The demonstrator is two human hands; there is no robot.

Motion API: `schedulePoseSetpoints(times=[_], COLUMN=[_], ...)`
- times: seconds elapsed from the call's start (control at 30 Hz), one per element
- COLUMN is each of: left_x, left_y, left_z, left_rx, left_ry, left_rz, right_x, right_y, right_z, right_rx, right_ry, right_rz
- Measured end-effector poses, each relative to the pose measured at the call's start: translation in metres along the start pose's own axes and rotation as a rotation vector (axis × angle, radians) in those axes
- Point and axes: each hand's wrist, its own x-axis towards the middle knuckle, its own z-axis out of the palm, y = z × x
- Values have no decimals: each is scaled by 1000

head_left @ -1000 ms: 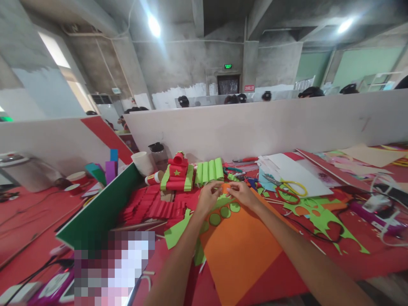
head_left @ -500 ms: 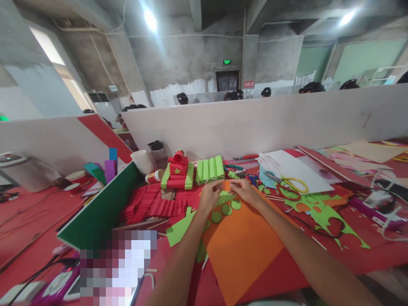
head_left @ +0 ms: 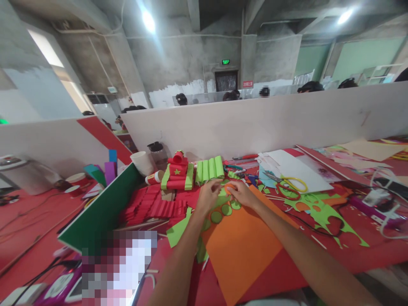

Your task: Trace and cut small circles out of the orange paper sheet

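My right hand (head_left: 244, 194) pinches a small round orange paper piece (head_left: 228, 187) between thumb and fingertips. My left hand (head_left: 208, 195) is just left of it, with fingers curled toward the thumb; whatever its fingertips hold is too small to make out. Both hands hover over the far corner of a large orange paper sheet (head_left: 244, 242). A row of green paper circles (head_left: 226, 210) lies along that sheet's upper left side, just below the hands. Green paper (head_left: 180, 227) lies left of my left forearm.
Behind the hands stand green paper rolls (head_left: 210, 169) and a red-and-green paper model (head_left: 177, 172). Folded red strips (head_left: 146, 206) lie left, beside a green board (head_left: 98, 212). Scissors (head_left: 288, 187) and cut green scraps (head_left: 321, 212) lie right. A white partition (head_left: 255, 123) closes the back.
The small orange piece now shows clearly in my right fingertips, turned toward the camera. My right hand has shifted slightly left; my left hand stays nearly in place.
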Motion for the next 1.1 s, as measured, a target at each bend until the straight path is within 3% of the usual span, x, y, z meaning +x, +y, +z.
schedulePoseSetpoints(times=[0.17,0.27,0.37,0.7,0.83,0.97,1.1], left_x=[3,-2,-6,-3,1,0,-2], left_y=[-11,-17,-22,-30,-18,1,11], left_z=[-43,-54,-52,-50,-45,-34,-24], left_rx=[321,576,627,420,247,-148,-250], left_ry=[205,66,-72,-48,-49,-78,-98], left_rz=[-172,-236,-248,-258,-213,-220,-239], right_x=[1,2,2,1,1,1,0], right_y=[1,3,4,2,2,2,1], right_z=[-3,-2,-1,2,2,2,4], right_rx=[42,68,86,104,142,219,292], right_ry=[31,18,-7,-95,-72,-66,-59], right_rz=[19,25,33,45,78,125,149])
